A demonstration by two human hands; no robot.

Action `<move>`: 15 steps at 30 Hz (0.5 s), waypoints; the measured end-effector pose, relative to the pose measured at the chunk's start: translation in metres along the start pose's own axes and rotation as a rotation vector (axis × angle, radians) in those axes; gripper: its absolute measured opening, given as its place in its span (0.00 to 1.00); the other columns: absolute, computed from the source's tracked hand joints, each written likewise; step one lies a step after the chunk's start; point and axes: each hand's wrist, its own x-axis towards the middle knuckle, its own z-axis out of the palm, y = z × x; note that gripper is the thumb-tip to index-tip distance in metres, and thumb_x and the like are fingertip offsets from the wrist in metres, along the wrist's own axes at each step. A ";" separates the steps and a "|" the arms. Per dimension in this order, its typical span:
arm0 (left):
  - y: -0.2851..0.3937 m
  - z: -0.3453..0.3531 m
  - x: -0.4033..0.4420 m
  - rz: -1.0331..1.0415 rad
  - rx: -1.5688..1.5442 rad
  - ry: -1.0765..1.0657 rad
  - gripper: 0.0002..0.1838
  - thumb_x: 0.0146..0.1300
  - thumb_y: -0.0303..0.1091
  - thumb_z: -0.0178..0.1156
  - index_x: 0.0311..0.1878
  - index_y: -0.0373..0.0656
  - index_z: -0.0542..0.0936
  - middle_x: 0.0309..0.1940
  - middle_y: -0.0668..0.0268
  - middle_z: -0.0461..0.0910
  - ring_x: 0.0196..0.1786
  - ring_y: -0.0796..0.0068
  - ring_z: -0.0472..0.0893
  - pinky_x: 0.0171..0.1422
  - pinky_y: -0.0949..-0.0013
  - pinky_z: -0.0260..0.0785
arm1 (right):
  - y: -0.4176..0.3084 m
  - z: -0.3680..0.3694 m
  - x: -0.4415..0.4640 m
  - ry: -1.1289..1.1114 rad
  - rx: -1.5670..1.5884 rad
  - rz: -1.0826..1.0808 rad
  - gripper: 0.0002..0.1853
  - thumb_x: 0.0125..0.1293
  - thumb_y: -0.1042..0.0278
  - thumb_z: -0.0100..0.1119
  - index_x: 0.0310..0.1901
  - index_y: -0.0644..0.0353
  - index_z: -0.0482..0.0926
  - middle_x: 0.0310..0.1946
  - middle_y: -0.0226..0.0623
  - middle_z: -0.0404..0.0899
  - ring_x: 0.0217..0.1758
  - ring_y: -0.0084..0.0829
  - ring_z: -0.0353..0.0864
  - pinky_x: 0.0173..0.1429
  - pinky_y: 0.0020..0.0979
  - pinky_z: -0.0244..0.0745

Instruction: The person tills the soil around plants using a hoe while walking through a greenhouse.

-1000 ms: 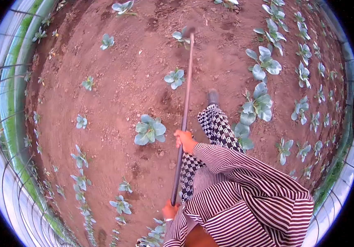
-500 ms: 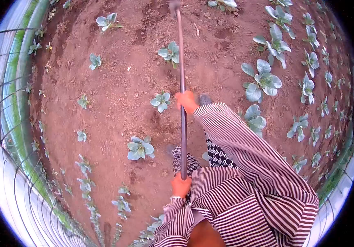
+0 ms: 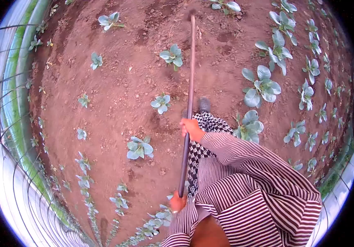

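beside the pole [image 3: 191, 74], trousers [image 3: 213, 123] with perhaps lettered print

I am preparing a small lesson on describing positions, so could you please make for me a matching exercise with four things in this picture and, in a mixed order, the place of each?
Things:
1. Person's right hand
2. Person's left hand
3. Dark, blurred tool head
4. Dark grey shoe

Places:
a. At the top end, in the picture, of the long, straight brown handle
b. At the end of a black-and-white patterned trouser leg
c. At the handle's lower end in the picture
d. Around the handle, partway along it

Right pairs: 1-d, 2-c, 3-a, 4-b.
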 end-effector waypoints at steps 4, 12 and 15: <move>0.053 0.000 0.045 0.146 -0.036 -0.001 0.17 0.45 0.39 0.60 0.37 0.40 0.72 0.27 0.48 0.77 0.33 0.47 0.77 0.37 0.54 0.69 | -0.056 0.016 0.034 0.091 -0.184 -0.165 0.08 0.46 0.70 0.56 0.16 0.58 0.69 0.07 0.32 0.63 0.09 0.30 0.65 0.13 0.36 0.61; 0.059 -0.054 0.004 0.008 -0.089 -0.163 0.22 0.45 0.45 0.64 0.41 0.41 0.74 0.30 0.48 0.78 0.38 0.50 0.78 0.40 0.54 0.69 | 0.047 -0.032 0.061 -0.179 -0.089 -0.335 0.16 0.53 0.66 0.55 0.10 0.58 0.69 0.12 0.36 0.72 0.10 0.29 0.68 0.14 0.30 0.61; 0.040 -0.070 -0.007 -0.074 -0.029 -0.183 0.21 0.46 0.45 0.63 0.40 0.41 0.74 0.29 0.49 0.78 0.37 0.50 0.78 0.39 0.54 0.69 | 0.052 0.000 0.011 0.057 -0.072 -0.063 0.12 0.53 0.68 0.55 0.16 0.60 0.69 0.12 0.33 0.68 0.10 0.27 0.65 0.12 0.31 0.61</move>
